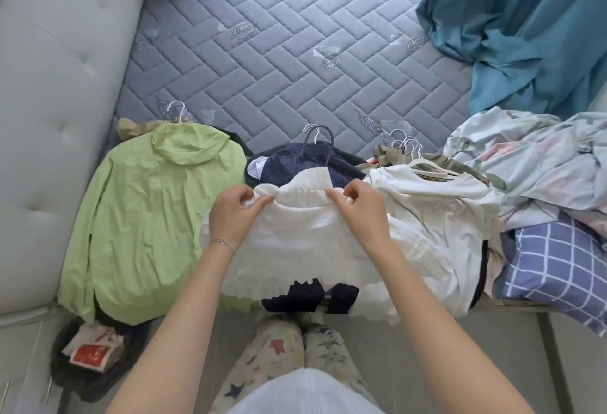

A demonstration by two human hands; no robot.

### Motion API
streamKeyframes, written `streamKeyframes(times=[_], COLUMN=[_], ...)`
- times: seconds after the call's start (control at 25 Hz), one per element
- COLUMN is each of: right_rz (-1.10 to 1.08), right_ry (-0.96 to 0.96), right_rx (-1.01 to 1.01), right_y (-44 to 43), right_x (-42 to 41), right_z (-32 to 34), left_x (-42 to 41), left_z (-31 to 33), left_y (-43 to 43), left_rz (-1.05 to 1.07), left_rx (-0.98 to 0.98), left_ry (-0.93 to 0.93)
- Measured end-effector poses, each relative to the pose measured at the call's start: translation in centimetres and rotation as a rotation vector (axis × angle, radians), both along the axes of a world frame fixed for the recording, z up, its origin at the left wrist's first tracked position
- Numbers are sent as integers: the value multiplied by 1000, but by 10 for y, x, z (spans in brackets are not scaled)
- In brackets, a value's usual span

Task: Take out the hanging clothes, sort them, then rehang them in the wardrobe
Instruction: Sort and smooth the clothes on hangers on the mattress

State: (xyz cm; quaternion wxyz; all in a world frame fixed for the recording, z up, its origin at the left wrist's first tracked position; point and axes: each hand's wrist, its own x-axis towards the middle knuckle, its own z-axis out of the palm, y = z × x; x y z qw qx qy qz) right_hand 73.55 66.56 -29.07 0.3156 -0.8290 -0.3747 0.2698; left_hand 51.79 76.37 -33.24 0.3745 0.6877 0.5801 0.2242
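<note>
Sorting looks like the step in hand, judging by how stuff is laid out. The quilted mattress [295, 52] is being used as the sorting surface. Its far half is bare, so plenty of room is available up there for spreading or shifting piles.

The right edge is crowded by a teal curtain [525, 36] and a heap of floral bedding [542, 167], with a checked pillow [558, 266] at the near right corner, so not much can be swung that way. At the near left corner a green hooded jacket [147, 216] is laid flat on its hanger.

The white ruffled skirt [295, 249] (or shorts, it can't be told) is spread across the middle of the near edge. It sits on top of a navy garment [295, 157] and touches a white top [427, 203] to its right. It's pinched at the gathered waistband by both hands, the left hand [235, 216] at one end and the right hand [361, 213] at the other, fingers curled onto the fabric.

Light, floppy fabric is the guess: nothing stiff or fragile, but sagging and crumpling should be expected if it's lifted from one point. The elastic waistband is probably the best place for it to be held. No hanger can be seen on it.

A bunch of white hangers [407, 147] pokes out behind the right pile with the hooks packed close together, so snagging is likely.
</note>
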Motion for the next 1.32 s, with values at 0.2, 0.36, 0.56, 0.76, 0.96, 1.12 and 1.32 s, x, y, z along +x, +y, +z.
streamKeyframes(times=[0.2,0.36,0.56,0.76,0.96,1.12,1.32], right_rz=[-72,-95,-93,-13,31,71,125], right_ry=[-52,-27,-23,-115,-182,-210,-168], right_rx=[31,4,-47,-123,-169,-36,77], right_y=[67,120,164,182,181,163,124], right_x=[47,77,98,106,102,81,51], right_z=[-51,-128,-236,-300,-298,-237,-128], left_x=[57,88,114,125,125,108,68], left_z=[-61,-143,-244,-297,-294,-246,-147], left_y=[76,128,164,183,184,171,126], left_rz=[-46,-71,-78,-87,-82,-131,-126], left_rx=[51,61,69,70,117,274,313], left_ry=[-50,-60,-28,50,38,64,130])
